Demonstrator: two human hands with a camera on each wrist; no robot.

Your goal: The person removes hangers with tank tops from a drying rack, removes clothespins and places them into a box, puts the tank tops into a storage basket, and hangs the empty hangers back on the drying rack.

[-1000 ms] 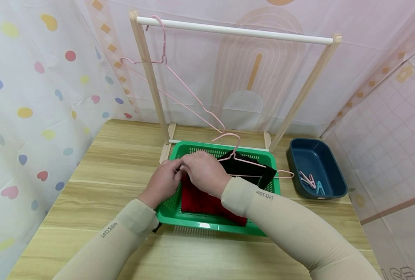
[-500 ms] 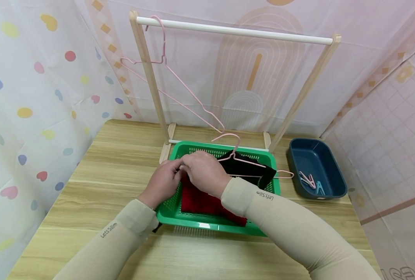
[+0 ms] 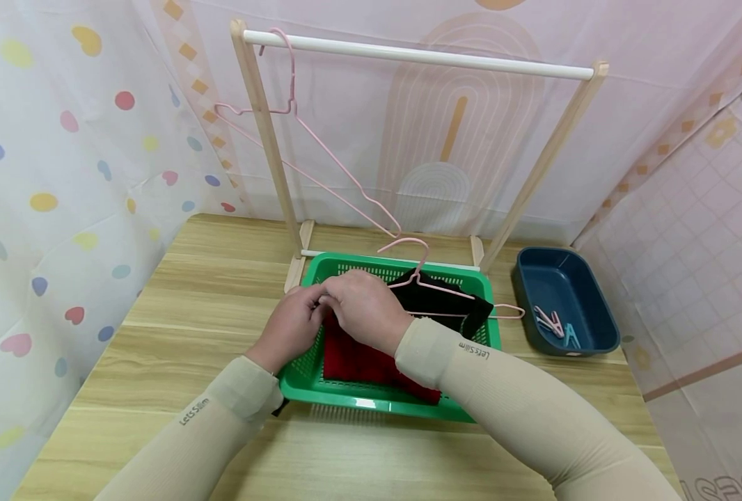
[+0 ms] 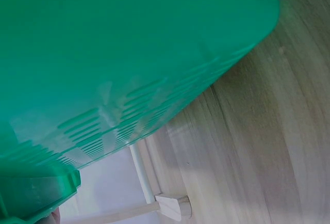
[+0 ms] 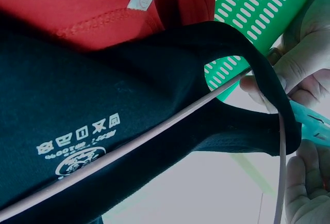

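Hands are met over the back-left corner of the green perforated plastic basket (image 3: 471,407) on the wooden desk (image 3: 177,327). Left hand (image 3: 289,325) and right hand (image 3: 366,309) are seen with fingers curled, fingertips touching. A teal plastic clothespin (image 5: 309,122) is seen between the fingers in the right wrist view; which hand actually pinches it cannot be told. A black garment (image 3: 436,300) threaded on a pink wire hanger (image 3: 417,282) lies in the basket over a folded red garment (image 3: 352,358). A dark blue plastic tub (image 3: 565,299) with clothespins stands right of the basket. Behind, a wooden clothes rack (image 3: 421,57) carries another pink wire hanger (image 3: 296,129).
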